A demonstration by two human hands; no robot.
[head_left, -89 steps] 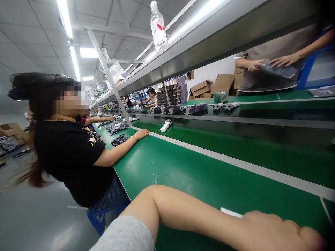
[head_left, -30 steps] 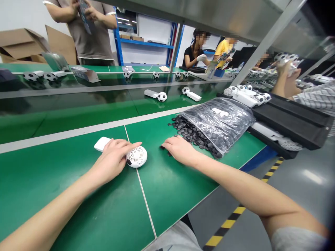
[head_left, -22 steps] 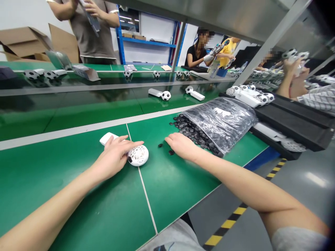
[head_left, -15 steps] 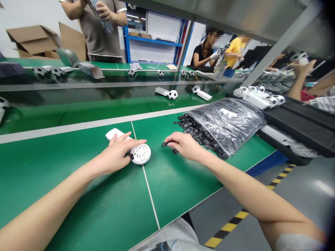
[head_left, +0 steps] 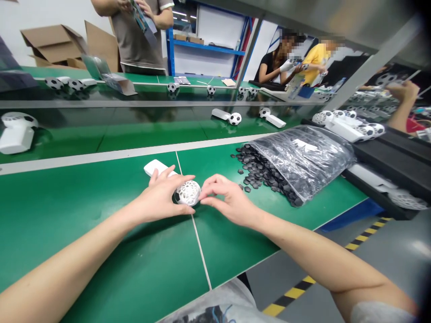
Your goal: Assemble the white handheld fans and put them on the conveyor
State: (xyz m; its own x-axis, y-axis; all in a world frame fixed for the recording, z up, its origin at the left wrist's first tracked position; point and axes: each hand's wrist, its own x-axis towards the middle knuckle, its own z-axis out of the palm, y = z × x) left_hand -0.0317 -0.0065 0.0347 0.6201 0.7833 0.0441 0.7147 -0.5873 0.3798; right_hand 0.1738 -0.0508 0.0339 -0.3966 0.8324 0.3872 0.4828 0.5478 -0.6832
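Note:
On the green bench top lies a white handheld fan with a round lattice head and soccer-ball pattern. My left hand curls around its head, fingers at the far side and thumb at the near side. A black patch shows on the head beside my palm. The white handle points away to the left, partly behind my fingers. My right hand is pinched against the right rim of the head; the small black pentagon piece in its fingertips is hidden. Black pentagon pieces spill from a clear plastic bag to the right.
Black trays with white fans stand at the right. Beyond the pale bench edge, more fans lie on a shiny green surface. Several co-workers work across the line. A metal post and overhead panel frame the view.
My right hand has moved left from near the black pieces to the fan head's rim. My left hand has closed further around the head. The camera view has shifted slightly.

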